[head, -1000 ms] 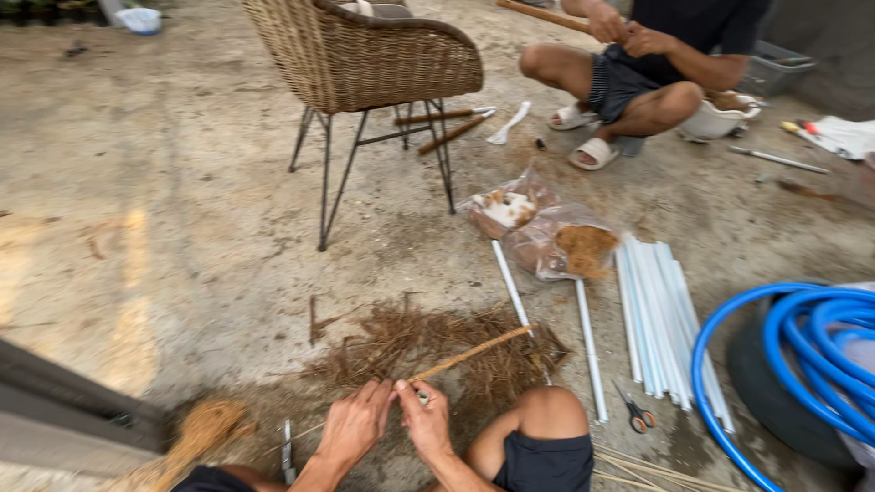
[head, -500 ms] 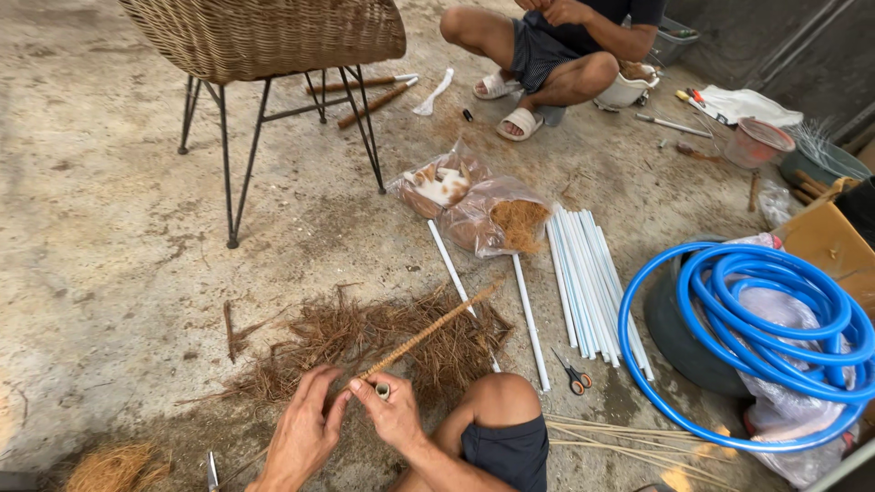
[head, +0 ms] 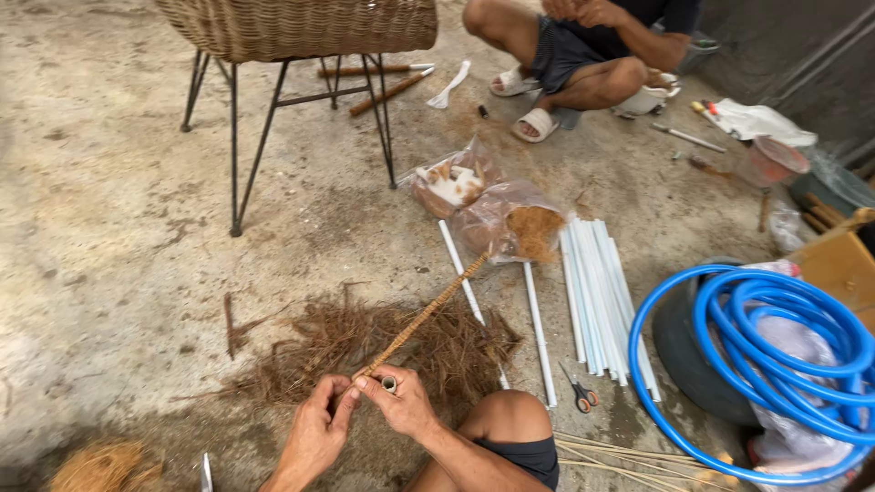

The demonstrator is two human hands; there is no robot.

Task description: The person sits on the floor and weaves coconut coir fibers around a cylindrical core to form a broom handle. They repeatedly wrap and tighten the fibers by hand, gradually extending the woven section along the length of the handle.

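Observation:
My left hand (head: 321, 426) and my right hand (head: 397, 404) meet low in the head view, both pinching the near end of a long thin stick wrapped in brown fibre (head: 427, 313). The stick slants up and to the right, away from me. A small pale tube end shows between my right fingers. Under the hands lies a spread pile of dry brown fibre strands (head: 365, 342) on the concrete floor. My bare knee (head: 507, 419) is just right of the hands.
White thin tubes (head: 597, 301) lie in a bundle to the right, scissors (head: 580, 394) beside them. Plastic bags of brown fibre (head: 510, 228) sit beyond. A coiled blue hose (head: 775, 355) lies far right. A wicker chair (head: 301, 27) stands behind; another person (head: 583, 55) squats at the back.
The view has shifted right and tilted, so the chair and the squatting person slid left. My hands stay on the stick's near end, fingers working close together.

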